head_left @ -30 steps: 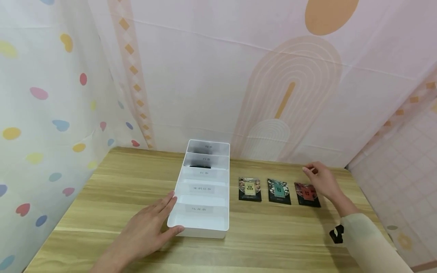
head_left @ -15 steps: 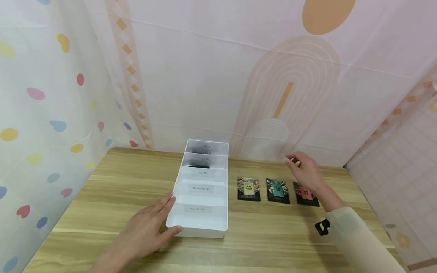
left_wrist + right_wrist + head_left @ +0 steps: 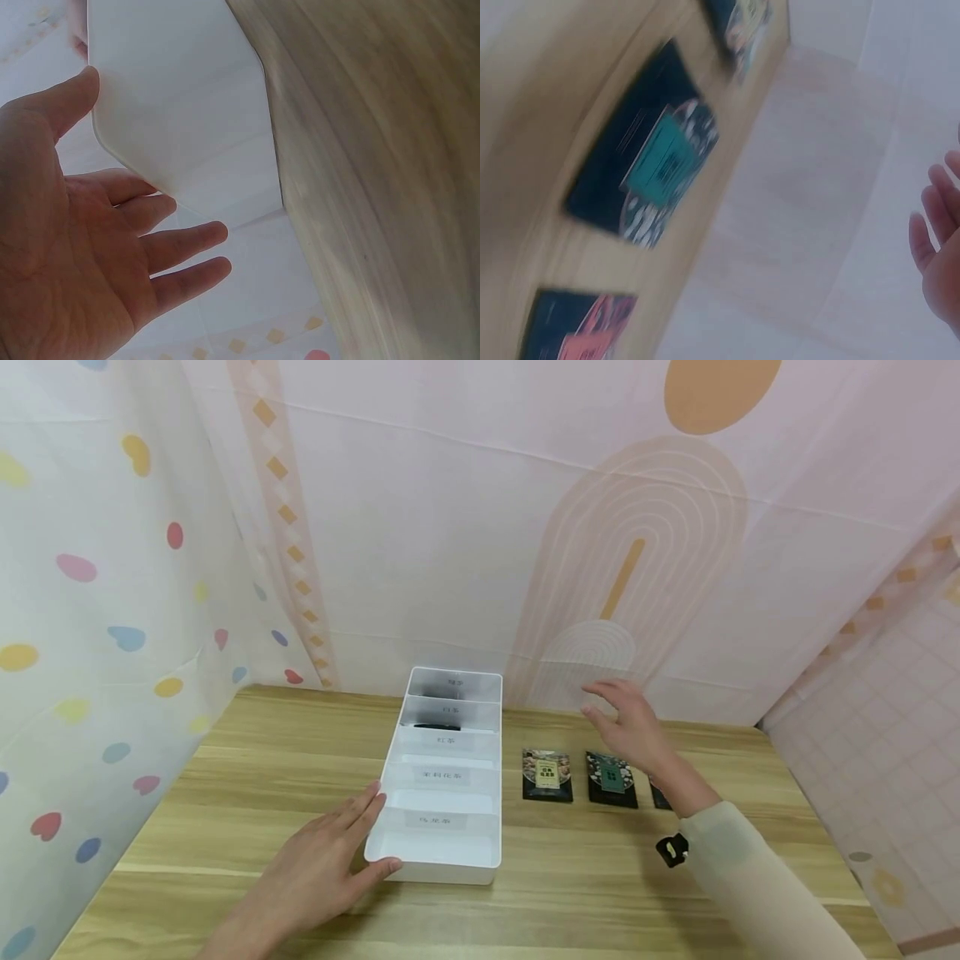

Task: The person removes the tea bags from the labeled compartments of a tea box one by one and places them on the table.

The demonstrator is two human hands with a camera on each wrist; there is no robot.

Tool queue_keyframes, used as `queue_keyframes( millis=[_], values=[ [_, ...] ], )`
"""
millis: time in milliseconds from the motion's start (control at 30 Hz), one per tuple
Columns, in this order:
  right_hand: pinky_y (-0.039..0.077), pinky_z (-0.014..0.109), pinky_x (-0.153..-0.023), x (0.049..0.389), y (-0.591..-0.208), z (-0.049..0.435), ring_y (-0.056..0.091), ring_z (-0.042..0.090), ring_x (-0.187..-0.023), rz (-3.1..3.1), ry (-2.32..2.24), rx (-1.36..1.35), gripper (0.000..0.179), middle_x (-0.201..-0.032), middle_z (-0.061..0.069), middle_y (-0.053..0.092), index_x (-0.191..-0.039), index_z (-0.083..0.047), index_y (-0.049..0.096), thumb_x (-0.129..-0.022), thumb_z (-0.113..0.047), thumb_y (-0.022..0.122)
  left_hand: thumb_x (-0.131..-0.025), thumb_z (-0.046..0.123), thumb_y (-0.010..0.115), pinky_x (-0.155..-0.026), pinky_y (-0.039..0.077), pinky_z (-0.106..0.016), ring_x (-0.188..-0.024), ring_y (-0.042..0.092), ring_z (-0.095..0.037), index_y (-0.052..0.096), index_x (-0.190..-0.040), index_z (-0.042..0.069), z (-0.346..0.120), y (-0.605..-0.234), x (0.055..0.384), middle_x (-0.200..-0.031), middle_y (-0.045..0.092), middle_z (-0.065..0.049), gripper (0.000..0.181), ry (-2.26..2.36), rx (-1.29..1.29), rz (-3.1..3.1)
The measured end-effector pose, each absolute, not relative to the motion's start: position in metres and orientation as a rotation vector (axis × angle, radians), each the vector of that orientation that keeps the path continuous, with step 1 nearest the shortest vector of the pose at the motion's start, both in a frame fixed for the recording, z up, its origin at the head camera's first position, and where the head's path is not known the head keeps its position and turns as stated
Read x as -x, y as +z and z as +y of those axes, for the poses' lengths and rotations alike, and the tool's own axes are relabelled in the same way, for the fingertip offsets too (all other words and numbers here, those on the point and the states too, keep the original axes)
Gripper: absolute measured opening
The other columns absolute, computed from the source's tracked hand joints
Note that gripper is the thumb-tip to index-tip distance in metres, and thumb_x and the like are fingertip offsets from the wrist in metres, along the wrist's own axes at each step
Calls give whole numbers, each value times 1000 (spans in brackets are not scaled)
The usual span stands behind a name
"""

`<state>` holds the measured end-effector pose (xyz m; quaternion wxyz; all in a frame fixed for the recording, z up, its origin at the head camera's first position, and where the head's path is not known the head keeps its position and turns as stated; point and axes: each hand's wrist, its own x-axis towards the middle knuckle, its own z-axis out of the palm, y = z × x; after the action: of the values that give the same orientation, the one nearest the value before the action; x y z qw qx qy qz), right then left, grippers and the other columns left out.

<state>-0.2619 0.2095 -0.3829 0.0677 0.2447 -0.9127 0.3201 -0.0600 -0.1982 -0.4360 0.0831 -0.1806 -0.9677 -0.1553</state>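
A long white divided box (image 3: 442,872) stands on the table with paper labels on its compartments. My left hand (image 3: 322,856) rests on the box's near left corner, fingers along the side and thumb at the front. In the left wrist view those fingers (image 3: 184,247) look straight. My right hand (image 3: 630,727) hovers above and behind the packets, fingers extended and holding nothing. Three dark sachets lie in a row: one with a yellow label (image 3: 547,775), one with a teal label (image 3: 611,779), and one with a red label (image 3: 585,341), partly hidden by my wrist in the head view.
A black-edged item (image 3: 438,727) sits in the second compartment from the back of the box. Wood-grain table (image 3: 285,760) extends around everything. A patterned curtain (image 3: 420,543) hangs behind, and a dotted one (image 3: 97,610) on the left.
My right hand has moved left from over the red-labelled sachet toward the teal and yellow ones, its fingers spreading apart. The left hand and box have stayed in place.
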Motion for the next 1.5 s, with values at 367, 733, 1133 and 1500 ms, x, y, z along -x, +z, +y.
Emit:
queue_keyframes(
  millis=[367,733,1133,1500],
  values=[
    [42,59,-111,261,-383,166,47,39,-135,-2695,918,-898,47,-145,20,57,-145,-2,61,-104,-23,69,-97,55,70,-105,51,-56,-138,56,-35,53,-150,-5,-199,-437,60,-161,45,-19,81,-458,545,-2884],
    [42,58,-112,263,-391,124,49,38,-135,-2686,855,-1024,52,-144,19,58,-148,-3,58,-104,-29,69,-97,55,70,-105,51,-55,-139,55,-35,53,-150,-4,-200,-437,58,-162,44,-18,81,-455,533,-2892],
    [39,56,-118,262,-408,83,43,35,-145,-2799,887,-1073,52,-152,13,53,-152,-9,55,-106,-33,64,-97,55,69,-105,51,-55,-139,55,-35,53,-151,-4,-198,-437,58,-161,45,-18,81,-457,543,-2885],
    [45,50,-114,262,-421,63,50,34,-138,-2802,971,-1114,50,-149,14,54,-149,-6,57,-105,-27,66,-97,55,70,-105,52,-55,-138,55,-36,53,-150,-4,-198,-437,59,-161,45,-18,81,-456,545,-2889]
  ],
)
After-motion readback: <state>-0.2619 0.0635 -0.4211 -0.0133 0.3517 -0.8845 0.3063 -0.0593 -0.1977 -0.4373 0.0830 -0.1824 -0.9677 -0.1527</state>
